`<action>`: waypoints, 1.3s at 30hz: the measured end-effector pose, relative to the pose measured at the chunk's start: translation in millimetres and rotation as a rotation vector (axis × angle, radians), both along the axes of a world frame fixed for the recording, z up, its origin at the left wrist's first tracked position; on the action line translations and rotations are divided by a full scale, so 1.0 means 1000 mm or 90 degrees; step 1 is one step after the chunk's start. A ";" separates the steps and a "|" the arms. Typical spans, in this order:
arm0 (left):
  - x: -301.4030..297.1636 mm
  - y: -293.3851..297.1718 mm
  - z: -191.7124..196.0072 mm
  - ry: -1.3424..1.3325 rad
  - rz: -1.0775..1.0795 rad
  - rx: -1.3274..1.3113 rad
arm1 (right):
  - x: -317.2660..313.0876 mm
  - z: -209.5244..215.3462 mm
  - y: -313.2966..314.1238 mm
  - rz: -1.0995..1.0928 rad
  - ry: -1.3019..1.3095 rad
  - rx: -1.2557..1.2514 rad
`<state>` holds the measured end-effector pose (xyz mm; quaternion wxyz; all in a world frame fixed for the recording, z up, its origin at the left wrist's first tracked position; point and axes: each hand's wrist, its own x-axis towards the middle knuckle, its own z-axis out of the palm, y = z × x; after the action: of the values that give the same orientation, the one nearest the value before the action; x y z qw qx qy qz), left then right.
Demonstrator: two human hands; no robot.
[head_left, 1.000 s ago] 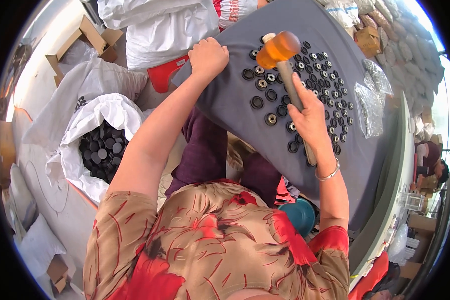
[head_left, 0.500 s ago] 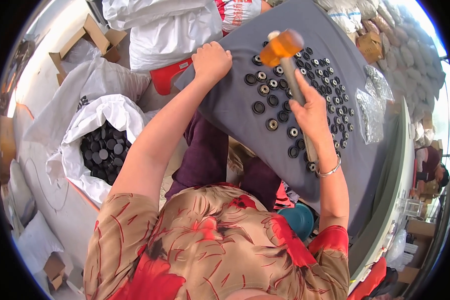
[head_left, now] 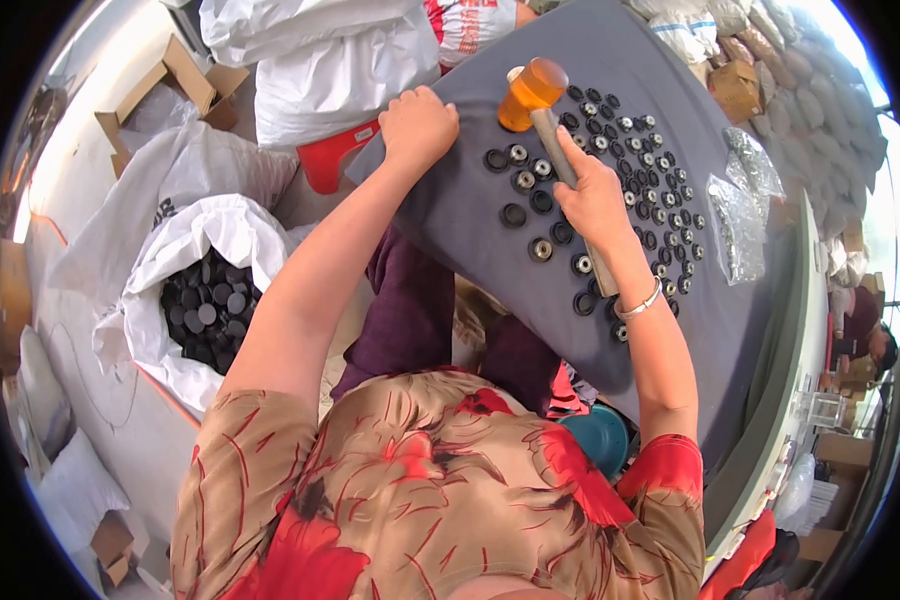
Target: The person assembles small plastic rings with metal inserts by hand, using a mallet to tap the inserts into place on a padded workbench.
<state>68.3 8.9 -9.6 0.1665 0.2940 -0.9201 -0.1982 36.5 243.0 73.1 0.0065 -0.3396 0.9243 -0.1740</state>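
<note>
My right hand [head_left: 592, 198] is wrapped round the grey handle of a mallet [head_left: 536, 94]. The mallet's amber, see-through head is over the far left part of the rows of small parts. These are black rings [head_left: 513, 215], several with metal centres like bearings [head_left: 540, 249], laid out on the grey cloth [head_left: 475, 210] of the table. At the table's left edge, my left hand [head_left: 418, 128] is closed in a fist on the cloth; whether anything is inside it is hidden.
On my left stands an open white sack [head_left: 185, 377] of black discs [head_left: 208, 312]. White sacks and a red stool [head_left: 322, 165] are beyond the left edge. Clear plastic bags [head_left: 735, 230] lie on the right side of the table. A teal basin [head_left: 602, 440] is below the near edge.
My right hand has swung the mallet leftward across the parts, and its head is less blurred. My left fist stays at nearly the same place.
</note>
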 end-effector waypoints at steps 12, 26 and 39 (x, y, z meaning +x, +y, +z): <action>-0.001 0.000 -0.005 0.021 0.010 -0.027 | -0.025 0.002 0.025 -0.086 -0.028 -0.023; -0.002 -0.001 -0.004 0.024 0.010 -0.026 | 0.004 0.019 0.053 -0.030 0.015 -0.206; -0.004 0.001 0.010 -0.023 -0.018 0.017 | 0.001 -0.008 0.058 -0.037 0.030 -0.101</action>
<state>64.7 10.0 0.8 0.1433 0.2868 -0.9242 -0.2077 37.5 301.1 65.4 -0.0470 -0.3164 0.9168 -0.2391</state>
